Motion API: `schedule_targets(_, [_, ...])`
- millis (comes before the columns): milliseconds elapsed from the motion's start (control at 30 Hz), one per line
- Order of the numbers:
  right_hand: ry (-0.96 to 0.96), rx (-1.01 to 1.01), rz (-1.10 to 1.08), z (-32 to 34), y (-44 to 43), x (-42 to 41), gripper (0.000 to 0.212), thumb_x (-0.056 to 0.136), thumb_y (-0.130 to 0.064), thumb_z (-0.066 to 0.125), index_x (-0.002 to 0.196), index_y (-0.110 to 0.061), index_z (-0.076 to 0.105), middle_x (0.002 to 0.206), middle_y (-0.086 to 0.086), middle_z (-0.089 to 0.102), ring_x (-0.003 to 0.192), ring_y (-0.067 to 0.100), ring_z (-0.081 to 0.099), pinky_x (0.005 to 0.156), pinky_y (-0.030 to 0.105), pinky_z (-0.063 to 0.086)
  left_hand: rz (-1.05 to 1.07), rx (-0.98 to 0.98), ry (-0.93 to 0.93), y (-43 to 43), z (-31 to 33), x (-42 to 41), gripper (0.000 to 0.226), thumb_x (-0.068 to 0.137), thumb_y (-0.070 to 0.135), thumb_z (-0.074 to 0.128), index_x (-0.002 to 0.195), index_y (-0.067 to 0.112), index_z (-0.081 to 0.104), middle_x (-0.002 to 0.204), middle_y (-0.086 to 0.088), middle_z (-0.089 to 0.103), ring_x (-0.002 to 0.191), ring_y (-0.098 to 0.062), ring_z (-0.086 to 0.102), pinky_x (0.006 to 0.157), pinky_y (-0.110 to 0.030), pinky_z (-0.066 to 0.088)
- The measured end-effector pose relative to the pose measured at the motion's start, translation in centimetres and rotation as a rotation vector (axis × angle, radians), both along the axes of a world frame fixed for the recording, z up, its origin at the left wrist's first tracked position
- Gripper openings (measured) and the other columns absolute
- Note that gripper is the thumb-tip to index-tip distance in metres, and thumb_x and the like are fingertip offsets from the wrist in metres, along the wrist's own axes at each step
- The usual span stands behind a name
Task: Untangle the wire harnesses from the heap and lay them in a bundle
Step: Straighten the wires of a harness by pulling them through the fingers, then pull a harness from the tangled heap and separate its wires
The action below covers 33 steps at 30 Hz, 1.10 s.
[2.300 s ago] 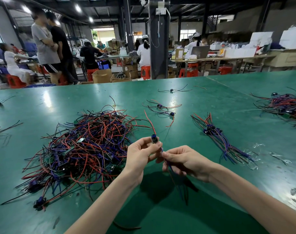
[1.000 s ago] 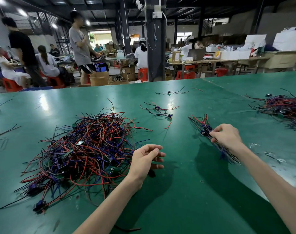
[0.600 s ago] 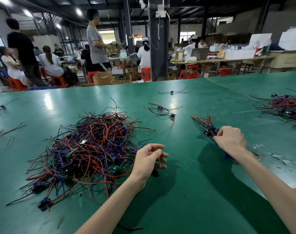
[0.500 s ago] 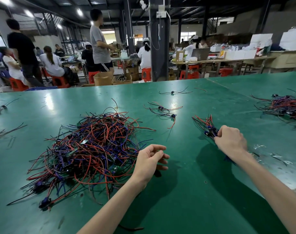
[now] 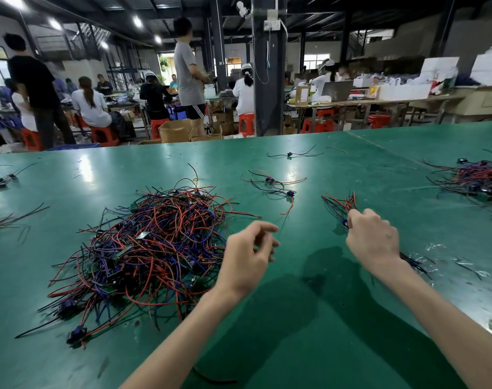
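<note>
Since a couple of seconds back the hands have split up: both were pinching one harness in the middle, and now the right hand [image 5: 374, 238] is out to the side on the bundle [image 5: 339, 202] while the left hand [image 5: 247, 255] has nothing in it.

Nearest is bare green table [image 5: 309, 318] with both forearms coming in over it. Left hand hovers with its fingers loosely curled, released. The big red/blue/black heap [image 5: 155, 245] of wire harnesses sits just to its left.

Right hand is knuckles-up with its fingers curled down onto the bundle. A blue connector [image 5: 344, 222] shows right at the fingertips, and wires poke out ahead of the fingers and behind the wrist. The palm side is hidden, so I can't tell if it's really gripping or just resting there. Some clear plastic scraps [image 5: 435, 247] lie right of that wrist.

Further out, between the two hands, are a couple of loose harnesses [image 5: 273, 185], with a single harness [image 5: 291, 154] beyond them. Way off to the right of the right hand there's a second heap [image 5: 477, 178]. Past the table edge are people [image 5: 187, 71], red stools [image 5: 246, 123] and a dark pillar [image 5: 268, 80].
</note>
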State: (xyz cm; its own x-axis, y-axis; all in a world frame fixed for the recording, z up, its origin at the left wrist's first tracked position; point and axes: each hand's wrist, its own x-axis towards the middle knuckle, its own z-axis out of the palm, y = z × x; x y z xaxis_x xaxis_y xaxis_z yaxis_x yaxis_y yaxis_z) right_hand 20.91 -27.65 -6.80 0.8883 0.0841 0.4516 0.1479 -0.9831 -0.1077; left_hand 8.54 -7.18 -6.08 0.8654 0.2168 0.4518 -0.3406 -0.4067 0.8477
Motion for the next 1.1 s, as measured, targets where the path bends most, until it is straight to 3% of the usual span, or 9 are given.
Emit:
schedule_targets(133, [0.012,-0.039,0.113,-1.0,2.0,-1.2,0.009,0.081,-0.009,0.052,0.088,-0.012,0.057,0.091,0.010,0.059,0.081,0.035,0.063,0.060,0.032,0.034,0.206,-0.019,-0.122,3.3,3.4,1.9,0.018,0.094,-0.003,0.050,0.099,0.006,0.065,0.079,-0.001,0.067,0.062,-0.010,0.063,0.063,-0.028,0.057])
schedule_targets(200, [0.024,-0.025,0.164,-1.7,2.8,-1.6,0.005,0.083,-0.012,0.052,0.085,-0.012,0.057,0.088,0.008,0.059,0.079,0.034,0.063,0.060,0.032,0.033,0.345,0.023,-0.081,5.9,5.1,3.6,0.021,0.092,-0.004,0.048,0.102,0.006,0.064,0.086,-0.003,0.067,0.071,-0.012,0.063,0.073,-0.028,0.056])
schedule_targets(333, [0.025,0.057,0.262,-2.5,3.6,-1.9,0.005,0.084,-0.015,0.055,0.080,-0.011,0.055,0.083,0.007,0.060,0.074,0.033,0.061,0.059,0.032,0.038,0.560,0.428,0.293,11.7,6.2,7.0,0.025,0.087,0.003,0.053,0.109,0.008,0.065,0.111,-0.010,0.066,0.105,-0.026,0.058,0.095,-0.034,0.045])
schedule_targets(433, [0.017,0.068,0.279,-2.9,3.8,-1.9,0.006,0.086,-0.016,0.054,0.083,-0.012,0.052,0.084,0.006,0.061,0.074,0.033,0.061,0.059,0.033,0.038,0.573,0.646,0.616,13.8,5.2,7.5,0.018,0.085,0.016,0.061,0.100,0.010,0.069,0.104,-0.011,0.068,0.101,-0.030,0.059,0.095,-0.042,0.047])
schedule_targets(500, [0.018,0.069,0.290,-2.9,3.8,-1.7,0.005,0.088,-0.016,0.052,0.085,-0.012,0.051,0.085,0.006,0.062,0.075,0.033,0.061,0.060,0.033,0.038,0.606,0.723,0.657,14.1,4.7,7.6,0.016,0.083,0.015,0.062,0.097,0.012,0.071,0.099,-0.008,0.069,0.097,-0.028,0.060,0.098,-0.041,0.042])
schedule_targets(567, [0.022,0.070,0.300,-2.9,3.8,-1.6,0.005,0.089,-0.016,0.051,0.086,-0.012,0.049,0.085,0.005,0.061,0.075,0.033,0.061,0.059,0.033,0.039,0.656,0.745,0.640,14.0,4.7,7.9,0.016,0.083,0.010,0.061,0.095,0.012,0.071,0.098,-0.009,0.068,0.096,-0.029,0.060,0.099,-0.041,0.038])
schedule_targets(667, [0.029,0.079,0.312,-2.9,3.7,-1.6,0.006,0.088,-0.015,0.051,0.084,-0.012,0.047,0.082,0.005,0.061,0.072,0.032,0.059,0.058,0.033,0.038,0.674,0.719,0.626,14.3,5.2,8.0,0.019,0.082,0.006,0.058,0.095,0.010,0.071,0.099,-0.010,0.068,0.093,-0.031,0.061,0.097,-0.043,0.044])
schedule_targets(900, [0.032,0.097,0.324,-2.9,3.7,-1.4,0.008,0.088,-0.013,0.052,0.082,-0.013,0.047,0.077,0.004,0.060,0.066,0.028,0.056,0.055,0.030,0.034,0.591,0.344,0.531,16.6,7.5,7.4,0.014,0.080,0.003,0.067,0.091,-0.005,0.072,0.093,-0.020,0.071,0.092,-0.032,0.067,0.086,-0.043,0.055])
schedule_targets(1100, [0.028,0.114,0.300,-3.0,3.9,-1.4,0.005,0.086,-0.012,0.052,0.082,-0.012,0.048,0.078,0.005,0.061,0.065,0.028,0.051,0.055,0.030,0.029,0.568,0.165,0.047,15.8,11.2,6.1,0.012,0.087,0.010,0.067,0.098,0.007,0.070,0.091,-0.009,0.069,0.083,-0.018,0.062,0.081,-0.033,0.054])
